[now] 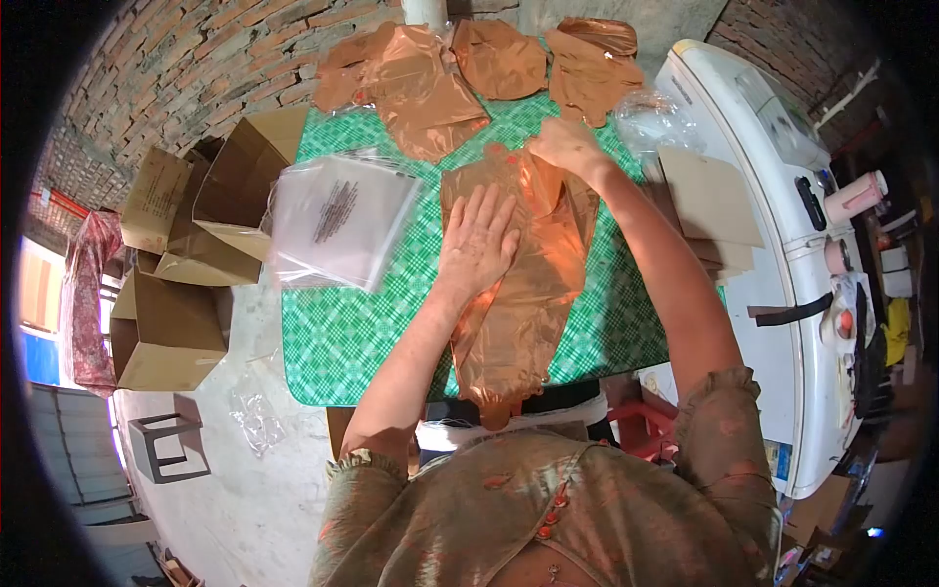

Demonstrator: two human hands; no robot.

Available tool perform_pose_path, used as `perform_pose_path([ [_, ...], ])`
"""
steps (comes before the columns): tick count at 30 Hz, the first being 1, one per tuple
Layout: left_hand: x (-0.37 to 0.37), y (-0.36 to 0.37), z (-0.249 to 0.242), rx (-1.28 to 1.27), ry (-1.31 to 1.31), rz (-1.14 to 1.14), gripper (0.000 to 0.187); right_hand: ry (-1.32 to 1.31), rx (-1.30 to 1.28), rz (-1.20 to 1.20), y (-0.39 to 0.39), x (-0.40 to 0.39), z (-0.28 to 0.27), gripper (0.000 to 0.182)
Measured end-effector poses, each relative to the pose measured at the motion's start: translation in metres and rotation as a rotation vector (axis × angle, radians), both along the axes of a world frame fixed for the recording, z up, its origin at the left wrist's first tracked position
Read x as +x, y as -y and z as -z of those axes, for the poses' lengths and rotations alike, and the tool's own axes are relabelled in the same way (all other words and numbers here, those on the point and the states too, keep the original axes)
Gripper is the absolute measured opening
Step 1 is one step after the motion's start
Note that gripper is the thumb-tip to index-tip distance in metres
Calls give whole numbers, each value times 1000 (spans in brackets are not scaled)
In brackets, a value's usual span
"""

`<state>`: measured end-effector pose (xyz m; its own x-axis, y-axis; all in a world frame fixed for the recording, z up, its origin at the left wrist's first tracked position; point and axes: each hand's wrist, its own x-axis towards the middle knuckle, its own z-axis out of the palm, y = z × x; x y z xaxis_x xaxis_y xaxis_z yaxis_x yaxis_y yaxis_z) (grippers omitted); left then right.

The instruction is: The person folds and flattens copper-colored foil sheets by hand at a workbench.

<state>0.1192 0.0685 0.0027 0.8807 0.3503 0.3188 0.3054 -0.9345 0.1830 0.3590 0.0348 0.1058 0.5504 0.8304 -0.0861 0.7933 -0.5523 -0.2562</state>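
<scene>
Surface: green checked cloth over a small table, brick wall behind, concrete floor to the left. A white appliance stands along the right edge, cluttered on top. Open cardboard boxes sit stacked on the floor at the left, beside the surface.

Far edge of the surface: a row of copper-coloured foil pieces, flat and crinkled, several overlapping. Left of centre, a stack of clear plastic bags with dark print, partly hanging over the left edge. At the right edge, flat cardboard sheets with a crumpled clear bag just beyond them.

Centre: one long copper foil balloon, deflated, lying lengthwise toward the person, its near end hanging off the front edge. Glossy, semi-translucent, wrinkled, with a fold running down the middle.

Left hand: open, palm flat, fingers spread, pressing on the balloon's upper half. Right hand: closed in a pinch on the balloon's far end, holding the foil up a little off the cloth.

Step in hand, as I judge it: flattening and folding the balloon, the left hand pinning it while the right brings the top edge over. The next move would call for a steady press from the left hand so the slippery foil does not slide, and an even fold so it lies flat enough to fit a clear bag.
</scene>
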Motion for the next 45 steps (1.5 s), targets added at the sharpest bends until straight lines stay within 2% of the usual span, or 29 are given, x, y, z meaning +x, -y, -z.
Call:
perform_pose_path([
  [2,1,0,2,-11,28,4,57,112,15,-169,-28,20,45,49],
  [4,0,0,4,4,31,-1,56,-124,117,-180,-30,9,44,50],
  [6,0,0,2,49,7,-14,55,-706,306,-20,-3,-42,-11,52],
  [9,2,1,0,-17,63,-5,47,-820,585,76,8,-23,14,52],
  [13,2,1,3,55,112,0,45,-117,542,-135,43,16,81,35],
  [16,1,1,2,59,108,0,45,381,471,-314,56,15,105,40],
  [19,1,0,4,77,130,1,45,426,276,-321,65,-8,102,47],
  [22,1,1,2,51,135,13,47,297,292,-318,57,-20,101,48],
  [24,1,1,-1,12,115,18,51,281,318,-335,53,-22,104,49],
  [34,0,0,-2,1,63,8,49,179,319,-366,50,-28,108,54],
  [36,1,0,0,14,100,4,44,194,289,-372,50,-31,105,56],
  [39,1,1,-2,-39,11,-21,46,202,261,-366,49,-35,104,58],
  [45,1,1,-2,-37,43,-4,47,205,212,-314,48,-46,98,62],
])
